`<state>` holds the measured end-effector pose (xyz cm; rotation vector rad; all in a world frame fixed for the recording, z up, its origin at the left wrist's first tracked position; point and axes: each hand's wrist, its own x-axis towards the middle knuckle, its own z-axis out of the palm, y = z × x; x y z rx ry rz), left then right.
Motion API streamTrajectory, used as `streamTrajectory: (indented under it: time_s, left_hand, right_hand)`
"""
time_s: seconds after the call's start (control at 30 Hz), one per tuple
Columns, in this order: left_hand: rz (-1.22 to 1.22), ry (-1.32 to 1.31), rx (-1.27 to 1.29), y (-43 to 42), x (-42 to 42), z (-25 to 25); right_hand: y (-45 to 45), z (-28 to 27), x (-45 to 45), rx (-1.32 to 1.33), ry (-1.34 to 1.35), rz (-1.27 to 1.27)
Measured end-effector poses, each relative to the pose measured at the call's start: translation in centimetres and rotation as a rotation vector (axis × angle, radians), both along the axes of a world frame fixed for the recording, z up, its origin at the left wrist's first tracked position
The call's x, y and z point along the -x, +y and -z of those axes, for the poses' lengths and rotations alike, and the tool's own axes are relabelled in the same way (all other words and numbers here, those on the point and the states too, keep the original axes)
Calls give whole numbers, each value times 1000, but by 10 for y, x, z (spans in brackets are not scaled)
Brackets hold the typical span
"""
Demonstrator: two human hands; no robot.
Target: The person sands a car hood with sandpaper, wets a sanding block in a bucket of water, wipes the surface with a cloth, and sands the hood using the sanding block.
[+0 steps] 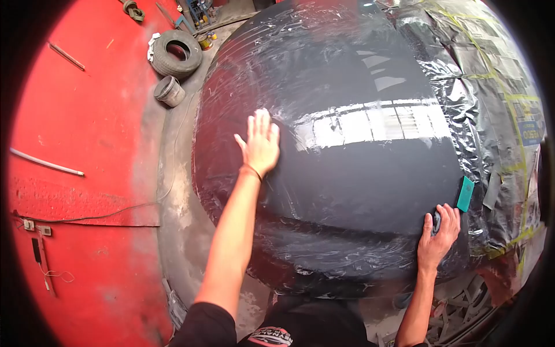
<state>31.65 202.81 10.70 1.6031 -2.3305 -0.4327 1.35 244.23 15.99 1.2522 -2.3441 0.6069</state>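
Observation:
A dark, glossy car body panel [358, 191], wet and streaked with whitish residue, curves out in front of me. My left hand [261, 144] lies flat on its left part, fingers stretched out and holding nothing. Over at the right edge, my right hand [439, 236] is curled around a small grey pad [435, 223], which shows between thumb and forefinger; its exact kind is partly hidden. Just beyond those fingertips a green sanding block [465, 194] rests at the border of the masking film, apart from the hand.
Plastic masking film [462, 115] and yellow-taped covering spread along the right. A red wall [87, 121] stands to the left. On the floor at the upper left are a tyre [163, 58] and a bucket [169, 91]. Metal parts [462, 312] lie at lower right.

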Motion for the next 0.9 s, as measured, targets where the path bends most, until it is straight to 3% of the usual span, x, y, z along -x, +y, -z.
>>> streamTrajectory:
  time_s: [0.1,0.13,0.2,0.23,0.3,0.33,0.43,0.53,0.6,0.63,0.7,0.77,0.83,0.9]
  left_hand:
    - [-58,-7,24,-3,16,5]
    - [65,13,44,41,26,-19]
    - [345,-77,211,127,37,-14]
    - [398,-5,139,157,39,-12]
    - [459,-3,108,141,26,-19]
    - [372,-2,159,120,24,-16]
    - [82,112,159,51,30,-7]
    - [160,-89,290,117,39,-15]
    - [278,134,24,185,27,-24]
    - [309,165,89,204,18,-17]
    - [334,154,112,185,4,-9]
    - [181,100,121,131,-2,-15]
    - [-24,192,214,82,-4,1]
    - [-7,181,169,106,-2,-11]
  right_hand:
    - [8,9,1,188,-150,-21]
    - [1,3,1,259,-34,-78]
    - [-26,-24,-21,300,-404,-66]
    - [-41,-32,-35,309,-595,-54]
    - [-85,-40,-51,229,-813,-178]
    - [-111,-36,-55,176,-606,-340]
    - [-188,-49,-93,46,-709,-506]
    - [-256,-42,-120,-30,-583,-706]
    - [-293,-50,-138,-120,-549,-742]
    - [-305,-56,-145,-167,-529,-759]
    - [-321,-64,-154,-210,-622,-738]
    - [-322,-70,-158,-205,-680,-708]
    - [-311,-71,-139,-207,-595,-627]
    - [-292,-52,-96,-144,-416,-535]
